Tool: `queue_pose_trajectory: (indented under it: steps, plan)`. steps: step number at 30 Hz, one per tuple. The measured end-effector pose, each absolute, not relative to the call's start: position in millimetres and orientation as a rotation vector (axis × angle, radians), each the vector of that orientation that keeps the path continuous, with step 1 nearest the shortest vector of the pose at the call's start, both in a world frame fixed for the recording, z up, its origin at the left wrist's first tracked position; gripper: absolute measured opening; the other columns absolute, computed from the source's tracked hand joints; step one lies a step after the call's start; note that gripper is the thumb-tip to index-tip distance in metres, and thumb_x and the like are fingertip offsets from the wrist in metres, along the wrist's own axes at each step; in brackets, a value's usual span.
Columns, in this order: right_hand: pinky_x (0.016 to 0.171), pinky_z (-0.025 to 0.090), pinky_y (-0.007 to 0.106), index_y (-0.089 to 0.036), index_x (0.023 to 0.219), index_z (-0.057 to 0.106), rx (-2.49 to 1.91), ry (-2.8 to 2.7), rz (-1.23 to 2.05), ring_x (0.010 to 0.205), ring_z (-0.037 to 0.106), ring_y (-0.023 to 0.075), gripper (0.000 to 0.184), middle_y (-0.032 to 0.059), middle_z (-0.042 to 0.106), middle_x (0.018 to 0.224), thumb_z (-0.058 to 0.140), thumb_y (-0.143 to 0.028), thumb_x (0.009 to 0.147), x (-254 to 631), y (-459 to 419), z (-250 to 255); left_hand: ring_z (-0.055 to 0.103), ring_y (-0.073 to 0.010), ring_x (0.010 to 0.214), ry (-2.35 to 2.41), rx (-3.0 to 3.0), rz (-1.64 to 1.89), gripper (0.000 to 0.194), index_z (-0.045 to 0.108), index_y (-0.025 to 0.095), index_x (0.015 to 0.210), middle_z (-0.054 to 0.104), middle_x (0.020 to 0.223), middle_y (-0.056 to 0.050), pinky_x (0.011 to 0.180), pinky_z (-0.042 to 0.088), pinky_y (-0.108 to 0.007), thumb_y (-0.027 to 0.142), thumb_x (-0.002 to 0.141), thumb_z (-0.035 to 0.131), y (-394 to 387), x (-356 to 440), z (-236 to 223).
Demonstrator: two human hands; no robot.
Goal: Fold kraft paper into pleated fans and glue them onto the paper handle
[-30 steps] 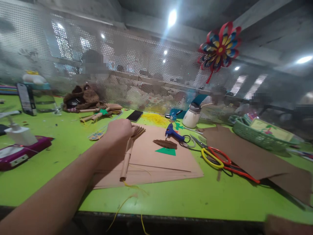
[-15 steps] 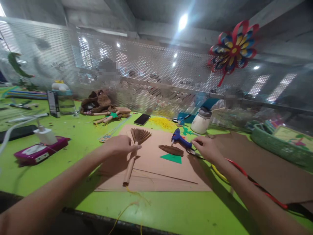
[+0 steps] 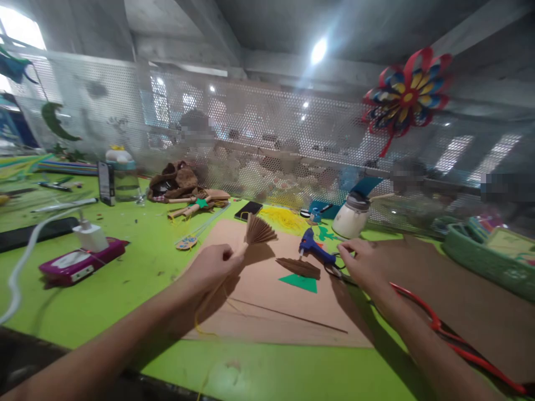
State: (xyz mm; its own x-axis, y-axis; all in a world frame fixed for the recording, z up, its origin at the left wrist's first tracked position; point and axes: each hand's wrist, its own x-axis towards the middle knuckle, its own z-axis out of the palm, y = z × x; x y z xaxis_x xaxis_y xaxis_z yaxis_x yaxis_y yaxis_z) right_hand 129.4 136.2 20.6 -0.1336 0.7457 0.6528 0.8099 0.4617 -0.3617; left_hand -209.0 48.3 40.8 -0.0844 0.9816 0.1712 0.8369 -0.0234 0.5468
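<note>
Fingers [image 3: 237,257] shut on pleated fan [image 3: 259,229]

L hand [image 3: 213,264]: thumb & fingers closed tog. at fan's base; contact mostly hidden. Fan = brown paper, crisp accordion folds, wedge-shaped, over tan paper [image 3: 271,326], smooth w/ straight edges. R hand [image 3: 361,259]: thumb & fingertips curled nearly tog. by handle end of glue gun [image 3: 316,250]; can't tell if they've got hold. Glue gun: blue body, pale tip just above ridged brown piece [image 3: 298,267], tapered, leaf-like. Green piece [image 3: 298,283] just nearer, flat, straight-edged. Beyond: stringy yellow heap [image 3: 286,218], rounded white jar [image 3: 351,220]. Red looped scissors [image 3: 421,303] by R forearm.
</note>
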Motion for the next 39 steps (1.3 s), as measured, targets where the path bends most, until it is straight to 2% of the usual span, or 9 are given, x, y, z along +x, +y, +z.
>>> queue_pose_trajectory:
  steps: [4, 8, 12, 15, 21, 24, 28, 35, 39]
  plan:
    - [0.069, 0.043, 0.033, -0.018, 0.069, 0.062, -1.234, -1.852, -0.048, 0.073, 0.056, 0.0222, 0.025, 0.008, 0.064, 0.073, 0.047, -0.033, 0.083, 115.4, 114.9, 33.1, 0.063, -0.019, 0.062, 1.621, 1.715, 1.062, 0.03, 0.054, 0.019, 0.073, 0.069, 0.069, -0.007, 0.058, 0.047, -0.03, 0.046, 0.083, 0.046, 41.7, -192.7, 56.9]
    - [0.062, 0.044, 0.027, -0.018, 0.071, 0.066, -1.138, -1.906, 0.093, 0.066, 0.057, 0.0174, 0.025, 0.0042, 0.064, 0.07, 0.05, -0.032, 0.085, 89.7, 89.5, 51.0, 0.067, -0.02, 0.069, 1.367, 1.549, 1.258, 0.024, 0.053, 0.018, 0.08, 0.071, 0.074, -0.008, 0.067, 0.052, -0.032, 0.042, 0.08, 0.055, 37.5, -164.7, 74.0]
    - [0.062, 0.044, 0.027, -0.016, 0.074, 0.067, -0.973, -1.886, 0.592, 0.066, 0.057, 0.0167, 0.025, 0.0038, 0.064, 0.07, 0.055, -0.035, 0.084, 64.2, 67.3, 62.5, 0.068, -0.02, 0.075, 1.232, 1.507, 1.373, 0.022, 0.054, 0.017, 0.08, 0.072, 0.075, -0.008, 0.071, 0.051, -0.03, 0.038, 0.077, 0.061, 38.1, -136.4, 85.6]
    - [0.066, 0.046, 0.028, -0.016, 0.08, 0.068, -0.895, -1.815, 0.946, 0.072, 0.06, 0.0181, 0.026, 0.005, 0.067, 0.076, 0.057, -0.039, 0.083, 49.8, 54.4, 63.1, 0.066, -0.0179, 0.068, 1.104, 1.475, 1.397, 0.023, 0.054, 0.016, 0.081, 0.071, 0.075, -0.006, 0.065, 0.051, -0.029, 0.038, 0.078, 0.061, 38.7, -121.4, 86.3]
    - [0.074, 0.046, 0.029, -0.017, 0.096, 0.067, -0.702, -1.722, 1.292, 0.091, 0.058, 0.0203, 0.027, 0.007, 0.066, 0.095, 0.06, -0.039, 0.083, 26.9, 38.5, 47.5, 0.063, -0.016, 0.065, 0.986, 1.347, 1.406, 0.024, 0.054, 0.015, 0.084, 0.069, 0.073, -0.004, 0.062, 0.051, -0.028, 0.038, 0.079, 0.061, 38.2, -114.3, 79.6]
    - [0.065, 0.045, 0.026, -0.016, 0.091, 0.066, -0.701, -1.638, 1.453, 0.075, 0.057, 0.0162, 0.029, 0.0044, 0.064, 0.081, 0.066, -0.043, 0.077, 16.5, 33.2, 34.3, 0.062, -0.0151, 0.066, 1.014, 1.312, 1.38, 0.025, 0.054, 0.015, 0.084, 0.069, 0.074, -0.005, 0.061, 0.048, -0.026, 0.038, 0.079, 0.063, 38.3, -115.8, 78.9]
    - [0.053, 0.039, 0.023, -0.015, 0.078, 0.064, -0.742, -1.571, 1.53, 0.057, 0.048, 0.0109, 0.033, -0.0004, 0.054, 0.065, 0.066, -0.048, 0.076, 9.8, 27.5, 24.0, 0.062, -0.0149, 0.07, 0.988, 1.261, 1.377, 0.025, 0.055, 0.015, 0.084, 0.069, 0.073, -0.003, 0.064, 0.047, -0.025, 0.036, 0.077, 0.067, 38.3, -116.4, 78.6]
    - [0.058, 0.04, 0.025, -0.016, 0.08, 0.062, -0.743, -1.543, 1.549, 0.062, 0.048, 0.0118, 0.029, 0.0, 0.053, 0.067, 0.066, -0.044, 0.077, 15.1, 27.3, 25.9, 0.06, -0.0184, 0.084, 0.889, 1.302, 1.364, 0.039, 0.059, 0.015, 0.101, 0.068, 0.091, -0.009, 0.072, 0.045, -0.029, 0.048, 0.09, 0.043, 40.3, -124.8, 72.7]
    - [0.055, 0.04, 0.024, -0.015, 0.083, 0.066, -0.796, -1.516, 1.507, 0.063, 0.049, 0.0126, 0.032, 0.0018, 0.056, 0.069, 0.067, -0.046, 0.075, 15.0, 28.3, 23.4, 0.057, -0.0186, 0.087, 1.0, 1.287, 1.449, 0.036, 0.061, 0.013, 0.096, 0.064, 0.091, -0.008, 0.068, 0.044, -0.027, 0.046, 0.086, 0.049, 41.7, -127.4, 70.3]
